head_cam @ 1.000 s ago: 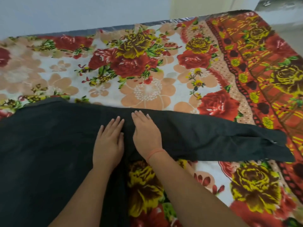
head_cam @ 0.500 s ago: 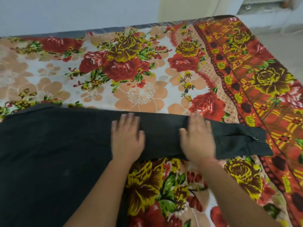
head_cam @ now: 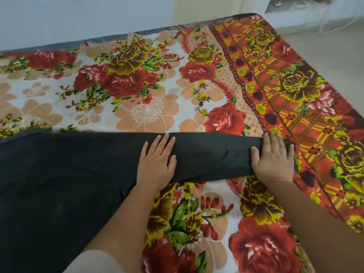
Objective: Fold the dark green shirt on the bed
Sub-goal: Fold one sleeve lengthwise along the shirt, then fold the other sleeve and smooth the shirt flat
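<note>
The dark green shirt [head_cam: 65,180] lies flat on the bed, its body filling the lower left and one long sleeve [head_cam: 212,154] stretched out to the right. My left hand [head_cam: 156,160] rests palm down on the sleeve near the shoulder, fingers spread. At the sleeve's far end my right hand [head_cam: 272,158] lies flat over the cuff, hiding most of it. Neither hand grips the cloth.
The bed carries a floral sheet [head_cam: 149,91] in red, yellow and peach, with a red patterned border [head_cam: 285,99] along the right side. A pale wall stands behind the far edge, and bare floor [head_cam: 334,48] shows past the right corner.
My right hand has slid rightwards along the sleeve, from beside the left hand to the cuff. The left hand has stayed near the shoulder, and the view has turned slightly to the right.
</note>
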